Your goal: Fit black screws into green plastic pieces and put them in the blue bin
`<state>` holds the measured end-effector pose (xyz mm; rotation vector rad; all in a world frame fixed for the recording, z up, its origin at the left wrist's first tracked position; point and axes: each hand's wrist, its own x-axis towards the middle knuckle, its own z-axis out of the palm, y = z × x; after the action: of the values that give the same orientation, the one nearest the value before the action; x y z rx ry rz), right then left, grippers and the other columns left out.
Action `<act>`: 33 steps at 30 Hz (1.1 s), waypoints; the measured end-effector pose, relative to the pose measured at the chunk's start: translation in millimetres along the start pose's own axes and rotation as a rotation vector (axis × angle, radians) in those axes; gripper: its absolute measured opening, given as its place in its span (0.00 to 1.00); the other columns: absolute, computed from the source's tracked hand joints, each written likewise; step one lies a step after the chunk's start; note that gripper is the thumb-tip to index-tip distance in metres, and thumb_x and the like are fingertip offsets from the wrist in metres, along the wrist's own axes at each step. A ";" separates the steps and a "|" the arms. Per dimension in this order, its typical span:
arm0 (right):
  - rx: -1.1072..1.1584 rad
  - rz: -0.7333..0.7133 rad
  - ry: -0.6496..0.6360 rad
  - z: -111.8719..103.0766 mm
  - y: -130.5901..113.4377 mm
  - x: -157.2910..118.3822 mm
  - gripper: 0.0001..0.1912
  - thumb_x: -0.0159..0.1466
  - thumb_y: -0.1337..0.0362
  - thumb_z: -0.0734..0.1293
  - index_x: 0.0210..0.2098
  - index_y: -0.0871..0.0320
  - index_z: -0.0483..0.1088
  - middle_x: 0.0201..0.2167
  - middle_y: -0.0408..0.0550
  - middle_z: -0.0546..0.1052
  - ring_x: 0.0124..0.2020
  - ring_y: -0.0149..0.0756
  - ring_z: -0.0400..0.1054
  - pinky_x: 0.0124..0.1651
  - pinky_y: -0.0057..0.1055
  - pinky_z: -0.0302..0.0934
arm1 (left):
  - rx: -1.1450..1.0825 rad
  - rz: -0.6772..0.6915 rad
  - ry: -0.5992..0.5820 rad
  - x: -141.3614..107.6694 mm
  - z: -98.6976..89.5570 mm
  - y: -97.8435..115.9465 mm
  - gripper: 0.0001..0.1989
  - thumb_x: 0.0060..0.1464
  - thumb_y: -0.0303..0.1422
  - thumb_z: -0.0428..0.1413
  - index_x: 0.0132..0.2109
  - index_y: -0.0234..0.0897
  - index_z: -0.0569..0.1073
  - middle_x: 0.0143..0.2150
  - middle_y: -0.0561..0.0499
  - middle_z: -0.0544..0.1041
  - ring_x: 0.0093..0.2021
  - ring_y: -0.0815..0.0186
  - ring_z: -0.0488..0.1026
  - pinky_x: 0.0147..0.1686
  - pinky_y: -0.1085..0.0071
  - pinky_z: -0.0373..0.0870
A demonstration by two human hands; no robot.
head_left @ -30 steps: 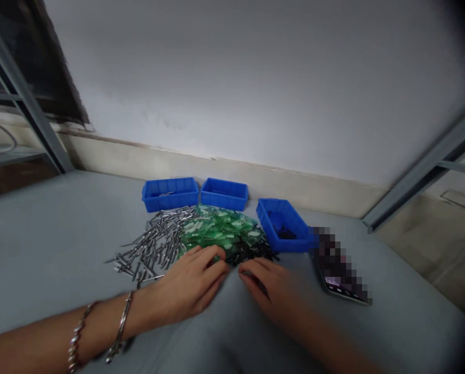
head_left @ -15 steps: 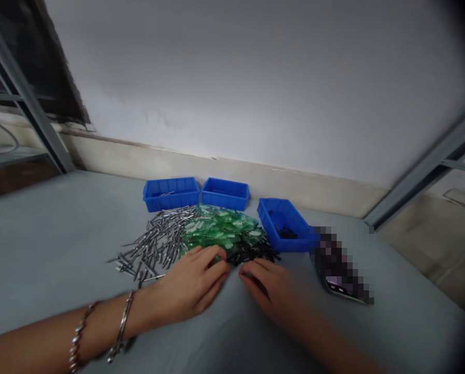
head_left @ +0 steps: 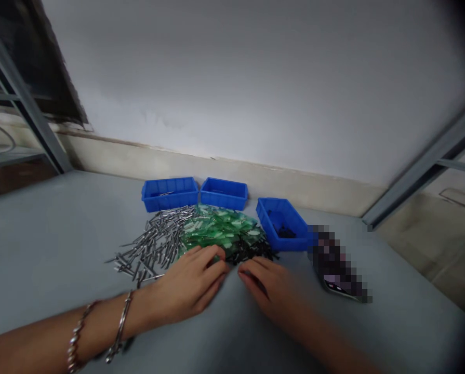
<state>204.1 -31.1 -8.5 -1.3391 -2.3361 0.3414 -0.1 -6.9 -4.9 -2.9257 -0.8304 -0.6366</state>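
Note:
My left hand (head_left: 197,283) rests on the grey table, its fingers curled together and nothing visible in them. It lies at the near edge of a heap of small green clear-plastic packets (head_left: 212,226). To the right, my right hand (head_left: 269,283) is curled too, thumb against the fingertips, with nothing showing in the pinch. Just beyond it lies a pile of small black pieces (head_left: 251,252), too fine to name. Thin silvery metal rods or pins (head_left: 158,241) are scattered left of the packets. A small gap separates the two hands.
Behind the piles stand a left blue bin (head_left: 170,195) with a few metal pieces, a middle blue bin (head_left: 224,194), and a right blue bin (head_left: 282,226) holding black pieces. A phone (head_left: 339,270), partly pixelated, lies at right. A wall (head_left: 232,104) and metal frame posts bound the table.
Both hands keep the same place and pose. The whole view has shifted very slightly; no object has visibly moved.

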 end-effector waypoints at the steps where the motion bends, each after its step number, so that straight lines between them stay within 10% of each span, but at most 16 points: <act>1: -0.005 0.001 0.004 -0.3 -0.1 0.1 0.09 0.64 0.70 0.58 0.36 0.56 0.69 0.33 0.43 0.73 0.35 0.32 0.67 0.37 0.28 0.58 | -0.001 0.002 -0.003 0.1 -0.1 -0.1 0.10 0.58 0.26 0.42 0.41 0.35 0.67 0.41 0.45 0.68 0.37 0.62 0.67 0.35 0.65 0.68; 33: -0.049 0.013 0.007 -1.5 -2.1 0.3 0.09 0.64 0.69 0.58 0.35 0.56 0.69 0.32 0.44 0.72 0.35 0.32 0.66 0.37 0.27 0.59 | 0.018 -0.007 -0.009 0.2 0.7 -1.0 0.09 0.58 0.27 0.42 0.42 0.35 0.65 0.41 0.44 0.68 0.37 0.62 0.67 0.36 0.64 0.68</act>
<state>203.0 -31.9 -6.2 -1.3765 -2.3455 0.2845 -0.2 -5.8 -5.6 -2.9131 -0.8432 -0.6145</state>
